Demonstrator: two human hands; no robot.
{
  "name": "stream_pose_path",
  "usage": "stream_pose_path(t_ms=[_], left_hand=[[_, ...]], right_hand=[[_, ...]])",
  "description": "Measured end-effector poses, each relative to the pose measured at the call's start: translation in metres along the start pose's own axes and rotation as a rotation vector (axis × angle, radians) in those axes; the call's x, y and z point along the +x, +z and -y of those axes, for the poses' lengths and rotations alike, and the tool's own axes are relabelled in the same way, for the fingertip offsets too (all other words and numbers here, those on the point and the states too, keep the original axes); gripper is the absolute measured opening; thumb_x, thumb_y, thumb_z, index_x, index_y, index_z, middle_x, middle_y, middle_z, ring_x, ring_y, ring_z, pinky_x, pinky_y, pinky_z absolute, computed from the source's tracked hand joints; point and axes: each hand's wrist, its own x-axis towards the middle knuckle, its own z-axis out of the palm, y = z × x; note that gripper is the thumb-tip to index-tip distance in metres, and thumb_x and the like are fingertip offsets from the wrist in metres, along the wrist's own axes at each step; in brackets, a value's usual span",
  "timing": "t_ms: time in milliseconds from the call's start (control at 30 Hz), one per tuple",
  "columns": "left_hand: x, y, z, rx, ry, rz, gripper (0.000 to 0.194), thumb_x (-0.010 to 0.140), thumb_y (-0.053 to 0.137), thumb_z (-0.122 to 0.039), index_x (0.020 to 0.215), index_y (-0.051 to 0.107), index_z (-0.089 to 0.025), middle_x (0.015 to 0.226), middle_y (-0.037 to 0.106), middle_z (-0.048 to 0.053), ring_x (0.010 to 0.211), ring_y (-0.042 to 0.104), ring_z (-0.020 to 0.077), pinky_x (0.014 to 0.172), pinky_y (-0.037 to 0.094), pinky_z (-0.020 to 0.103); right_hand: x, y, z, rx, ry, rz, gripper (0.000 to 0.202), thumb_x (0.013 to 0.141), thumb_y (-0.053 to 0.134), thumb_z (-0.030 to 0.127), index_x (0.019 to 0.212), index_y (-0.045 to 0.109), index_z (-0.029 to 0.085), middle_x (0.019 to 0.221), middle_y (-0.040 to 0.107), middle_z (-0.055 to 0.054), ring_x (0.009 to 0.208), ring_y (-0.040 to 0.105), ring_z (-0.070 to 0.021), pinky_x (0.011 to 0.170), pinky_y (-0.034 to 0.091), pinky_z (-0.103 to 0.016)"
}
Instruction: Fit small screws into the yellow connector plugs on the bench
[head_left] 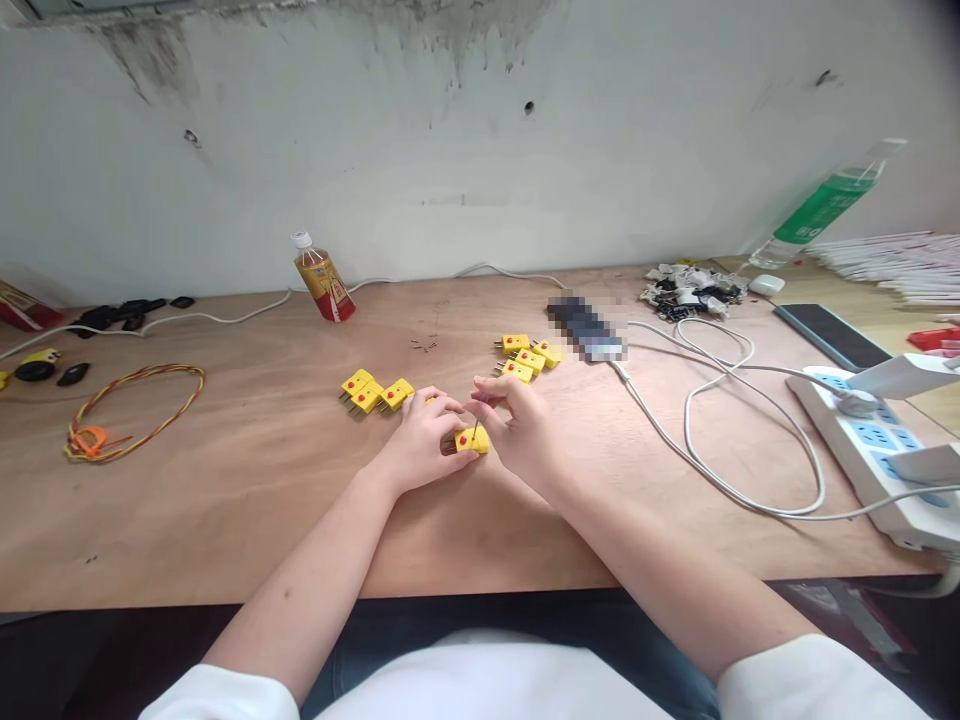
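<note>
My left hand (424, 435) holds a small yellow connector (472, 440) with red dots down on the wooden table (247, 490). My right hand (517, 425) pinches a thin screwdriver (478, 420) whose tip touches the connector's top. Three more yellow connectors (375, 392) lie just left of my left hand. Another group of several yellow connectors (527, 356) lies behind my right hand.
A small drink bottle (322, 278) stands at the back. A coil of red-yellow wire (131, 400) lies at left. A blurred phone (585, 328) with a white cable (712, 420), a power strip (877, 440), a green bottle (821, 210) and tiny screws (424, 344) lie around.
</note>
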Motion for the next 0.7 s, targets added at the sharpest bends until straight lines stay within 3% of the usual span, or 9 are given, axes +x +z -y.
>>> stream_pose_path(t_ms=[133, 233, 300, 433, 700], left_hand=[[0.0, 0.001, 0.002, 0.015, -0.013, -0.029, 0.02, 0.082, 0.076, -0.041, 0.094, 0.072, -0.025, 0.123, 0.065, 0.005, 0.13, 0.041, 0.031, 0.112, 0.033, 0.054], [0.001, 0.002, 0.004, 0.051, -0.027, -0.046, 0.022, 0.08, 0.077, -0.042, 0.091, 0.071, -0.024, 0.123, 0.065, 0.005, 0.128, 0.042, 0.0316, 0.111, 0.033, 0.054], [0.001, 0.003, 0.006, 0.089, -0.038, -0.06, 0.023, 0.081, 0.077, -0.043, 0.091, 0.071, -0.024, 0.123, 0.065, 0.006, 0.127, 0.043, 0.0318, 0.11, 0.034, 0.054], [0.002, 0.006, 0.012, 0.205, -0.115, -0.168, 0.022, 0.083, 0.073, -0.043, 0.09, 0.07, -0.022, 0.122, 0.065, 0.009, 0.123, 0.046, 0.0329, 0.107, 0.035, 0.056], [0.004, 0.009, 0.023, 0.33, -0.271, -0.305, 0.02, 0.081, 0.074, -0.04, 0.089, 0.07, -0.022, 0.117, 0.065, 0.011, 0.12, 0.047, 0.0353, 0.102, 0.039, 0.052]], right_hand=[[0.009, -0.013, -0.017, 0.072, -0.028, -0.155, 0.023, 0.091, 0.068, 0.034, 0.113, 0.061, 0.029, 0.1, 0.073, -0.002, 0.092, 0.073, -0.0185, 0.083, 0.062, -0.038], [0.026, -0.035, -0.034, 0.063, -0.074, -0.362, 0.026, 0.091, 0.069, 0.034, 0.115, 0.059, 0.03, 0.099, 0.073, -0.002, 0.093, 0.073, -0.0183, 0.084, 0.061, -0.038], [0.037, -0.05, -0.045, 0.021, -0.109, -0.415, 0.03, 0.089, 0.071, 0.034, 0.116, 0.059, 0.029, 0.098, 0.072, -0.002, 0.094, 0.073, -0.019, 0.084, 0.061, -0.038], [0.047, -0.063, -0.061, -0.062, -0.096, -0.383, 0.03, 0.09, 0.07, 0.037, 0.117, 0.06, 0.028, 0.097, 0.073, -0.003, 0.091, 0.073, -0.0195, 0.083, 0.061, -0.038], [0.046, -0.054, -0.066, -0.164, -0.069, -0.269, 0.028, 0.092, 0.067, 0.04, 0.116, 0.062, 0.027, 0.101, 0.075, -0.005, 0.09, 0.073, -0.0213, 0.079, 0.061, -0.039]])
